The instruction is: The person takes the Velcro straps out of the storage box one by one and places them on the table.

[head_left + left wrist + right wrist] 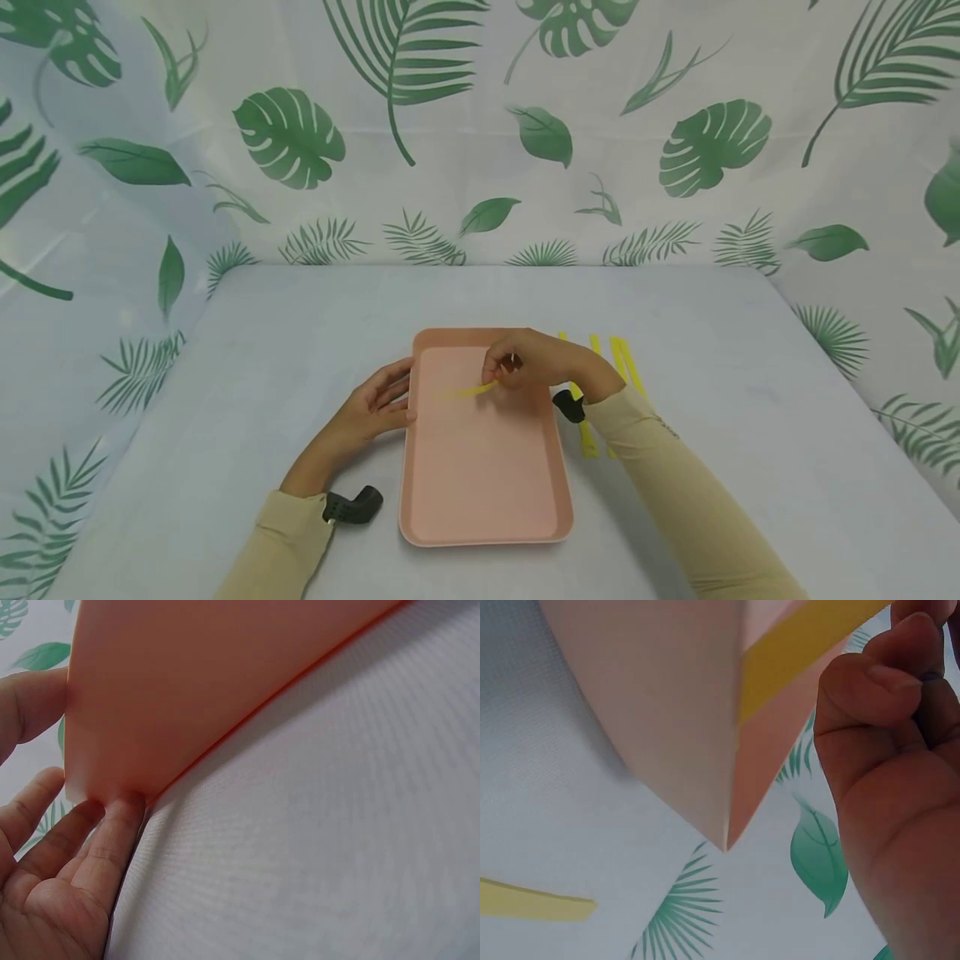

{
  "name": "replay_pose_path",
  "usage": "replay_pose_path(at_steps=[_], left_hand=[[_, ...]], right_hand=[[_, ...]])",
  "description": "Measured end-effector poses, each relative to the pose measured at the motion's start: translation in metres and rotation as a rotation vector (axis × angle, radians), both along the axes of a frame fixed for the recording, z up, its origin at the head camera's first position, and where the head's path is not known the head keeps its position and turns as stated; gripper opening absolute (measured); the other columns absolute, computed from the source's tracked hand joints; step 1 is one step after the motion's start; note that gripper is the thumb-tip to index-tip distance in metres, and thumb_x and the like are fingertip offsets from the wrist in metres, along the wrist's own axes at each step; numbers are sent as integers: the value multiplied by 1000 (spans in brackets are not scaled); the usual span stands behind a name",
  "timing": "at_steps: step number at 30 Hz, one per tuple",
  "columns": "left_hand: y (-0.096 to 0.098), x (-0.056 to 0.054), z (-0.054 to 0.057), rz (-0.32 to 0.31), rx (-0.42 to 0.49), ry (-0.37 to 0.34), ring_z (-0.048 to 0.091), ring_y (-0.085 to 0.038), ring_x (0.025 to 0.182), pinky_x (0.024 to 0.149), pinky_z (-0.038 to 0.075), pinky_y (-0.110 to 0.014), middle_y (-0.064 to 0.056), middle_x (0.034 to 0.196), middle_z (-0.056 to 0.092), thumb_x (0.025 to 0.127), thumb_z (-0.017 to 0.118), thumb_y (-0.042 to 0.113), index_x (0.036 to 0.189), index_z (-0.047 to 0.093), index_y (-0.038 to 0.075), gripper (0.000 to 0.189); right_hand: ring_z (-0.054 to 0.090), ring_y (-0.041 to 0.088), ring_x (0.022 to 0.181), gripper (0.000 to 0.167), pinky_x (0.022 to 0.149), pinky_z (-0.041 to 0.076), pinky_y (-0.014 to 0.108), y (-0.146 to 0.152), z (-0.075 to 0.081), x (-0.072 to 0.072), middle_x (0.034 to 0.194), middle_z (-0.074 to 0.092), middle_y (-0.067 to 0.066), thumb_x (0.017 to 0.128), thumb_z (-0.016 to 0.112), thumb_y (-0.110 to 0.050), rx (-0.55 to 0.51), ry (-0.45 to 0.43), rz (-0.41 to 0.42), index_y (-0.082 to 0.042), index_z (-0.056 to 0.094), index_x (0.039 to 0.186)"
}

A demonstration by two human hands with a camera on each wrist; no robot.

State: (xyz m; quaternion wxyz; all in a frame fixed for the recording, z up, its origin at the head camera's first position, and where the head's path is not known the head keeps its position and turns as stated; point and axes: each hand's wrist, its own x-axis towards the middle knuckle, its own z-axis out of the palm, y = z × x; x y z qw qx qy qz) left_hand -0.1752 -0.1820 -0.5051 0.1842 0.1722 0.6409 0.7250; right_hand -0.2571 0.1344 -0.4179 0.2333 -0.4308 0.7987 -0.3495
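Note:
A pink rectangular tray [480,467] lies lengthwise on the table. My left hand [378,404] rests against its left side with fingers fairly straight; in the left wrist view, fingertips [124,806] press at the tray's outer wall [172,682]. Above the tray's upper right part, my right hand [528,358] pinches a slim yellow plastic utensil [472,391]. It points left over the tray floor, its far end faint and blurred. The right wrist view shows the utensil [802,656] as a flat yellow band beyond the tray wall; its kind cannot be told.
Several more yellow utensils [588,440] lie on the table just right of the tray, partly hidden by my right wrist and sleeve. One has a broader, notched near end. A leaf-printed cloth [465,142] hangs behind the table [315,325] and at both sides.

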Motion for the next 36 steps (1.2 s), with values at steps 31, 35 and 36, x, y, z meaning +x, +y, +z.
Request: replay_pose_path(at_steps=[31, 35, 36], left_hand=[[1, 0, 3, 1, 14, -21, 28, -51, 158, 114, 50, -24, -32, 173, 24, 99, 74, -1, 168, 22, -7, 87], [1, 0, 2, -4, 23, -15, 27, -51, 158, 114, 50, -24, -33, 173, 23, 99, 73, -2, 168, 21, -8, 87], [1, 0, 2, -5, 25, -14, 27, -51, 158, 114, 50, -24, -33, 173, 23, 99, 73, -2, 168, 21, -8, 87]], right_hand=[[69, 19, 80, 7, 77, 65, 33, 16, 2, 16, 88, 66, 3, 97, 67, 10, -262, -213, -251, 6, 64, 102], [69, 19, 80, 11, 76, 67, 37, 20, 0, 19, 90, 67, 5, 98, 66, 11, -318, -283, -275, 13, 62, 108], [68, 17, 80, 12, 76, 67, 36, 21, 0, 19, 90, 67, 6, 98, 66, 10, -326, -292, -285, 14, 62, 109]])
